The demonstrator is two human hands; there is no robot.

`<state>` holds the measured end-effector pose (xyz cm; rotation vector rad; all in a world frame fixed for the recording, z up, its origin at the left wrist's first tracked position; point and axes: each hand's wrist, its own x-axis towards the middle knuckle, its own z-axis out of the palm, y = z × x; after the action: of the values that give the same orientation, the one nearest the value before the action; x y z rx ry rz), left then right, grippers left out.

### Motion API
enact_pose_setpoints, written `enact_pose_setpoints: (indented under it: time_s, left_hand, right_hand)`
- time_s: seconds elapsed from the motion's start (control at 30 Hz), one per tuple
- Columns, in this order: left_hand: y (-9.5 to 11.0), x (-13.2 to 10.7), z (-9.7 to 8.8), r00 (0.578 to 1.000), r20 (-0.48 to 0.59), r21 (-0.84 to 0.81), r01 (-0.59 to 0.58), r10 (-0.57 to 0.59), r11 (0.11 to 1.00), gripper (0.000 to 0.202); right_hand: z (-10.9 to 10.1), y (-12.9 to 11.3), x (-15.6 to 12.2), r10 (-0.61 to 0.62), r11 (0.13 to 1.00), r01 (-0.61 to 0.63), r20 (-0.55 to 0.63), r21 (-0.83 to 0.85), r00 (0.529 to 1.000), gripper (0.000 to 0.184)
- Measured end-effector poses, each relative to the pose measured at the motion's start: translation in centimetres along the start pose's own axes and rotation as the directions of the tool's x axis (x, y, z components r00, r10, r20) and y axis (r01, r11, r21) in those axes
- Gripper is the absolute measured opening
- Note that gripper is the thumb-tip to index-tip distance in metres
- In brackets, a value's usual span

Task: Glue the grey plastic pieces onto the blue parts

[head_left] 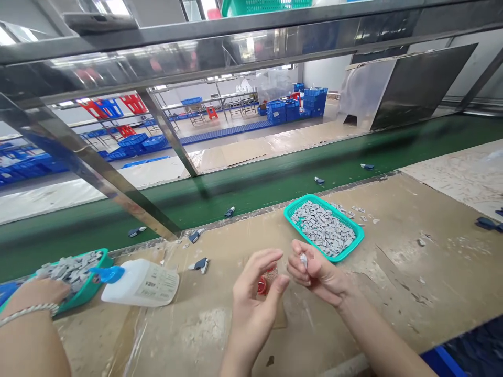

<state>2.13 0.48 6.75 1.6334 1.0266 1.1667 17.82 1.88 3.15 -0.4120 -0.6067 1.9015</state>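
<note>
My left hand (pixel 253 301) is raised over the bench with its fingers curled round a small red part (pixel 262 286) held between thumb and fingers. My right hand (pixel 314 269) is just to its right, fingers closed in a pinch on a small grey-white piece (pixel 304 259). The two hands almost touch. Behind my right hand stands a teal basket (pixel 293 208) filled with several small grey pieces.
A white bottle with a blue nozzle (pixel 141 283) lies on its side at the left. Another person's hand with a bracelet (pixel 33 301) rests by a second teal basket (pixel 92 288). Blue-grey parts (pixel 199 264) lie along the green conveyor belt (pixel 255 188).
</note>
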Motion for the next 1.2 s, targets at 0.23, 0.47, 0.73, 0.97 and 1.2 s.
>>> enact_pose_setpoints:
  time_s: [0.23, 0.47, 0.73, 0.97, 1.2]
  left_hand:
    - [3.1, 0.2, 1.2, 0.974, 0.100, 0.002, -0.204, 0.203, 0.979, 0.036]
    - [3.5, -1.0, 1.5, 0.944, 0.047, 0.026, -0.329, 0.327, 0.944, 0.037]
    - [3.0, -0.7, 1.3, 0.928, 0.067, -0.006, -0.368, 0.367, 0.930, 0.036]
    - [2.7, -1.0, 1.1, 0.961, 0.137, -0.033, -0.237, 0.239, 0.971, 0.022]
    - [0.9, -1.4, 1.4, 0.988, 0.138, 0.046, -0.079, 0.072, 0.996, 0.010]
  right_hand:
    - [2.3, 0.2, -0.6, -0.005, 0.980, -0.030, 0.174, 0.196, 0.985, 0.056]
    - [3.3, -0.2, -1.0, -0.092, 0.989, 0.075, 0.134, 0.127, 0.987, 0.057]
    - [2.6, -0.4, -1.4, -0.076, 0.996, 0.078, 0.069, -0.032, 0.995, 0.055]
    - [1.5, 0.4, -1.7, -0.028, 0.994, 0.031, 0.033, -0.105, 0.999, 0.054]
    - [0.6, 1.4, -1.3, -0.007, 0.996, 0.003, -0.049, -0.093, 0.999, 0.055]
